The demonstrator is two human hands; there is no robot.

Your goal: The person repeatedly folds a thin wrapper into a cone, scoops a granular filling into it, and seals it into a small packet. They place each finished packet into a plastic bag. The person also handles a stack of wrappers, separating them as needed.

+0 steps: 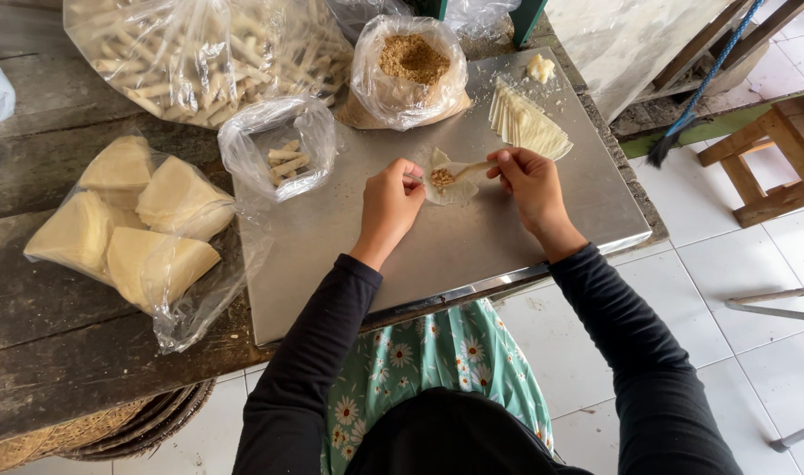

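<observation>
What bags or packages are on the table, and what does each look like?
Large clear bag: far left, full of pale rolled sticks.
Small clear bag: on the metal sheet, open, a few sticks.
Crumb bag: far middle, open, brown filling.
Wrapper bag: left, pale triangular stacks.
No labels or screens.

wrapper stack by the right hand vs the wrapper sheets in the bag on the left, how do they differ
The fanned wrapper stack lies bare on the metal tray, thin edges spread out; the bagged wrappers sit sealed in clear plastic on the wooden table. The fanned stack is one small pile; the bagged ones form several thicker bundles. Both are pale yellow and roughly triangular.
</observation>
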